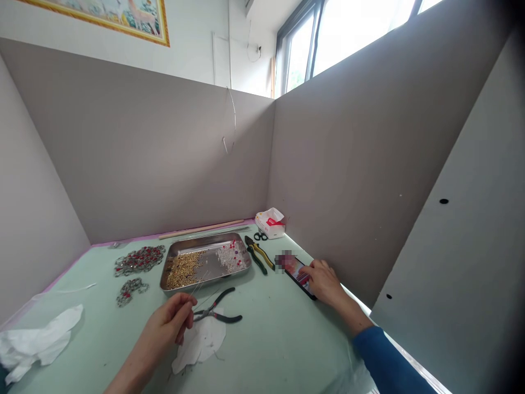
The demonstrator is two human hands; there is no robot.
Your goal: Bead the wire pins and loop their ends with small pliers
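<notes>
Between the thumb and fingers of my left hand (176, 317) are a few thin metal wires (200, 282), pointing up toward the tray. My right hand (322, 280) lies over the edge of a smartphone (301, 277), one finger touching its lit screen. Black-handled pliers (223, 316) lie just beyond my left hand, partly on a crumpled white tissue (200, 342). Behind them stands a metal tray (211, 280) with gold beads (184, 268) on its left side and white and red beads (231, 257) on its right.
Beaded chains lie in a large pile (140, 259) and a small pile (131, 291) left of the tray. Green-and-yellow cutting pliers (260, 255), black scissors (260, 236) and a tissue pack (270, 222) sit right. White tissue (43, 339) lies front left. Grey partitions (176, 148) enclose the table.
</notes>
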